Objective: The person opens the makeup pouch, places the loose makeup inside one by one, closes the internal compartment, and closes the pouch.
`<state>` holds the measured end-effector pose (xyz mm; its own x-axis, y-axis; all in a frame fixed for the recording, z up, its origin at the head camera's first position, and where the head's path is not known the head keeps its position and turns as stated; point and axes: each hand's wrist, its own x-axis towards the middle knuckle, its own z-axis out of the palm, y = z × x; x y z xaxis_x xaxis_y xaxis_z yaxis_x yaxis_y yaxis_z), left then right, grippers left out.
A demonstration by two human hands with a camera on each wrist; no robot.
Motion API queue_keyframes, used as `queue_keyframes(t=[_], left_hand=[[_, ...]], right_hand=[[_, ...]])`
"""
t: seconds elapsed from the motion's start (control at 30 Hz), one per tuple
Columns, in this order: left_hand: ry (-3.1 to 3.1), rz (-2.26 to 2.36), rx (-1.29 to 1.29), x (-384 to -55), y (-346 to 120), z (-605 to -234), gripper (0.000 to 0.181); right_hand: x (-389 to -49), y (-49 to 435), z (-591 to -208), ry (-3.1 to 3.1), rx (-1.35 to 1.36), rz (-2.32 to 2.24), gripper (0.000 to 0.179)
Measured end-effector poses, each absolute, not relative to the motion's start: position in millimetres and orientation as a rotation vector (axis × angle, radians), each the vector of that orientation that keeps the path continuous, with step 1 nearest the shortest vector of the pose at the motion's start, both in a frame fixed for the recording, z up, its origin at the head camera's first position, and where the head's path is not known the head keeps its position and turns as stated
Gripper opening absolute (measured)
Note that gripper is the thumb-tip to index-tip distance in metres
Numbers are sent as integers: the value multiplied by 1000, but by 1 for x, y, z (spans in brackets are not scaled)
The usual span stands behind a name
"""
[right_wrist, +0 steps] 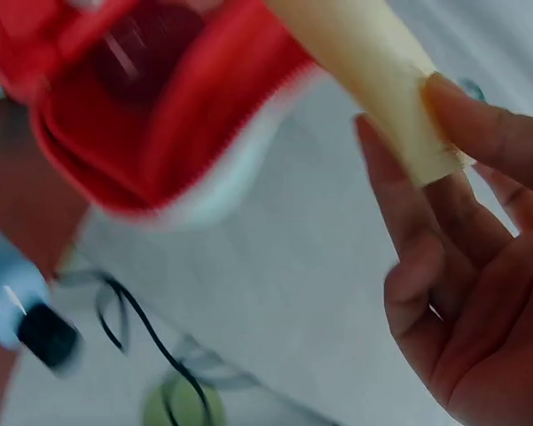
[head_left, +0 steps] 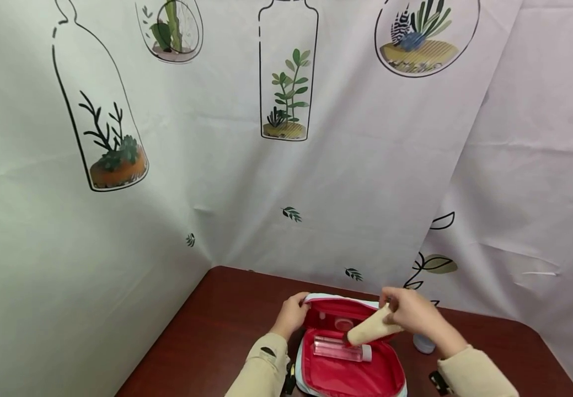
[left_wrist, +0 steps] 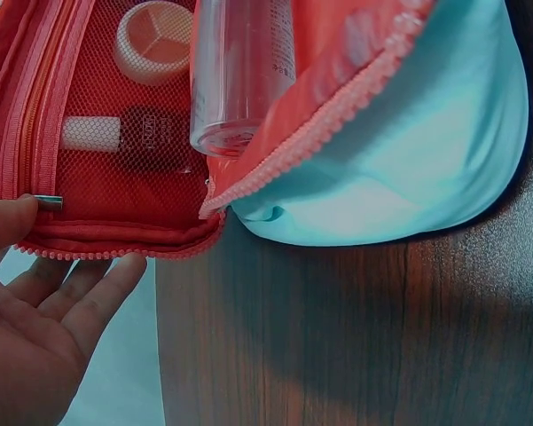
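Observation:
An unzipped toiletry bag (head_left: pixel 355 380), red inside and light blue outside, lies on the table. My left hand (head_left: pixel 291 315) grips the edge of its raised lid; in the left wrist view the thumb is near the metal zipper pull (left_wrist: pixel 50 202), with fingers behind the edge. My right hand (head_left: pixel 412 313) pinches a cream-coloured squeeze tube (head_left: pixel 369 328) by its flat end, tilted over the bag. A clear bottle (head_left: pixel 338 349) with a white cap lies inside the bag. Behind the lid's mesh sit a round jar (left_wrist: pixel 155 42) and a small dark bottle (left_wrist: pixel 151 140) with a white cap.
The dark reddish-brown table (head_left: pixel 207 342) meets a printed cloth backdrop (head_left: pixel 246 182). A small pale-blue item (head_left: pixel 423 344) stands right of the bag. In the right wrist view are a blurred blue bottle (right_wrist: pixel 11 288) with a dark cap and a black cord (right_wrist: pixel 151 328).

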<state>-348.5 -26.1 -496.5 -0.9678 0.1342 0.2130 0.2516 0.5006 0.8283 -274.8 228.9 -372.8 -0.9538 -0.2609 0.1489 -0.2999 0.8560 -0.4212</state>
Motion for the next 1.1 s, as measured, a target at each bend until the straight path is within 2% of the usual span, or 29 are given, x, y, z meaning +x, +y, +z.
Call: queue_keyframes(t=[0.3, 0.6, 0.8, 1.1], left_hand=[[-2613, -1489, -316, -349, -26, -499, 20], [-2604, -1498, -333, -346, -25, -495, 18], [-2613, -1494, -311, -347, -25, -496, 19], [-2603, -1461, -303, -351, -25, -497, 21]], right_hand=[[-275, 204, -438, -2931, 690, 787, 30], [-271, 205, -493, -2958, 559, 613, 31], [-269, 208, -505, -3038, 510, 616, 26], [-270, 206, -501, -3059, 355, 511, 26]])
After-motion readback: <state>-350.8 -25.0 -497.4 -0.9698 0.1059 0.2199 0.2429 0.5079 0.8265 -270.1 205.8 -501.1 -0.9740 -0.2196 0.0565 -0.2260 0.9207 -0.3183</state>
